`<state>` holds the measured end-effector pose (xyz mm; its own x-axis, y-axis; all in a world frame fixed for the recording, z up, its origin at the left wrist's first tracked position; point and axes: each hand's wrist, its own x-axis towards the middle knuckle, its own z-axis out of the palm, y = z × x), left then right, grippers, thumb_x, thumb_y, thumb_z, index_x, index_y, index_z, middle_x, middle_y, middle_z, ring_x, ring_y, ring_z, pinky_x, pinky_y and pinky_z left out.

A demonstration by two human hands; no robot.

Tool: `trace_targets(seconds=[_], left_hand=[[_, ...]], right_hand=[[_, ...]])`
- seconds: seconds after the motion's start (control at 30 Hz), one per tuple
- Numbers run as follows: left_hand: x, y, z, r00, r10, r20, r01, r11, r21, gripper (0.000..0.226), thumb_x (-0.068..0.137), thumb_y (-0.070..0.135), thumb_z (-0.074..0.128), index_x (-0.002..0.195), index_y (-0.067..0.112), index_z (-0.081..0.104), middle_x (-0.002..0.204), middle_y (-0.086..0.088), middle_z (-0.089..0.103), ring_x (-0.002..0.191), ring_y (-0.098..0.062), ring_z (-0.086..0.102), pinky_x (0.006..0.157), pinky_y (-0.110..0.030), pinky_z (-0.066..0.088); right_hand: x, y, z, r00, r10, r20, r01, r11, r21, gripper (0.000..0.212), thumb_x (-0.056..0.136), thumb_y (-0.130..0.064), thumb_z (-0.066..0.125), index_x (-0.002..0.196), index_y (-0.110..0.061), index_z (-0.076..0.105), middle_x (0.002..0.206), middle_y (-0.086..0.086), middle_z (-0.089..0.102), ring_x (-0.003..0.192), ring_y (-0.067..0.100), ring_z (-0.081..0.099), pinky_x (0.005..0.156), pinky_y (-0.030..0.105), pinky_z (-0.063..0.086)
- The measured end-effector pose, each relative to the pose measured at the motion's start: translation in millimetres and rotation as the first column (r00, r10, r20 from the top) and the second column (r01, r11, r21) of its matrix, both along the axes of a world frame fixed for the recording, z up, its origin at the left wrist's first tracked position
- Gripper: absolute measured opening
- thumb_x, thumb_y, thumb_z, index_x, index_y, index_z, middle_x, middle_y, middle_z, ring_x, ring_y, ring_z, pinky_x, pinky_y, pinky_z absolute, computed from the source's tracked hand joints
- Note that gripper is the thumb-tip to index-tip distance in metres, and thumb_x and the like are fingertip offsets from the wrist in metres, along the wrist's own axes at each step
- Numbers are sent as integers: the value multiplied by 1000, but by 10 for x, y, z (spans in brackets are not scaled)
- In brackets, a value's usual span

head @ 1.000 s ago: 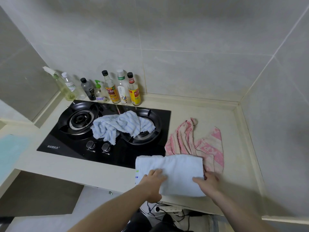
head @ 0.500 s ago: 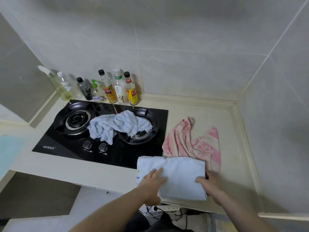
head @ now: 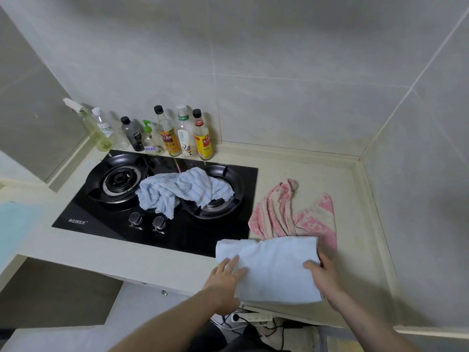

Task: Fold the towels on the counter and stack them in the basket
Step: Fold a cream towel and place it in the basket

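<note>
A white towel (head: 274, 268), folded into a rectangle, lies at the counter's front edge and partly covers a crumpled pink-and-cream towel (head: 291, 214). My left hand (head: 224, 276) rests flat on the white towel's left part with straight fingers. My right hand (head: 322, 274) holds the towel's right edge, thumb on top and fingers round the side. A crumpled blue-striped towel (head: 182, 191) lies across the black gas hob (head: 101, 222) between its two burners. No basket is in view.
Several bottles (head: 166, 134) stand in a row against the back wall behind the hob. The cream counter (head: 355, 199) ends at tiled walls behind and on the right. A power strip (head: 251, 317) and cables lie on the floor below the front edge.
Both hands stay on the white towel, which keeps its folded shape. My left hand has slid slightly towards the towel's left edge. The other towels have not moved.
</note>
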<state>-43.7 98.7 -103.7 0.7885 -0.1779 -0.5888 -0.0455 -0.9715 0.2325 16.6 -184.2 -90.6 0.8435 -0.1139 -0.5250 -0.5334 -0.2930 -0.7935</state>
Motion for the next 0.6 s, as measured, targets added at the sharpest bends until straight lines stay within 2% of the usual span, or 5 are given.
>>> trace_targets(seconds=[0.27,0.33,0.43,0.5,0.6], left_hand=[[49,41,30,997,-57,-58,54,997,-59,91,88,28,62,160,39,8,168,12,-18,157,-20,-11,126,-43,20],[87,93,48,999,24,-46,-31,987,-155,88,84,22,58,159,41,16,169,18,-8,156,-14,-1,124,-37,26],[82,197,29,970,237,47,-213,932,-295,77,78,13,52,149,38,40,162,19,21,146,-13,29,115,-29,36],[43,274,-14,927,367,76,-321,881,-347,70,76,10,50,142,33,47,150,18,36,130,-10,43,102,-26,45],[-15,393,-64,865,498,70,-439,815,-377,60,81,9,54,138,28,50,138,15,44,121,-10,51,92,-20,46]], right_hand=[[-59,195,194,977,176,119,-171,984,-53,41,90,-20,66,121,-47,61,106,-15,72,98,11,67,83,38,55],[-66,348,254,961,253,113,-246,967,-70,42,89,-25,66,123,-48,58,105,-18,72,95,9,68,83,36,56],[-76,653,303,936,339,98,-340,940,-13,48,91,-20,64,132,-42,54,95,-7,74,76,15,71,65,27,51],[-88,863,289,906,413,91,-414,910,-5,53,92,-20,62,139,-41,50,79,5,68,57,14,58,53,25,43],[-77,1139,209,873,485,56,-484,875,-23,60,93,-20,59,146,-42,42,67,-2,57,50,10,51,48,23,39]])
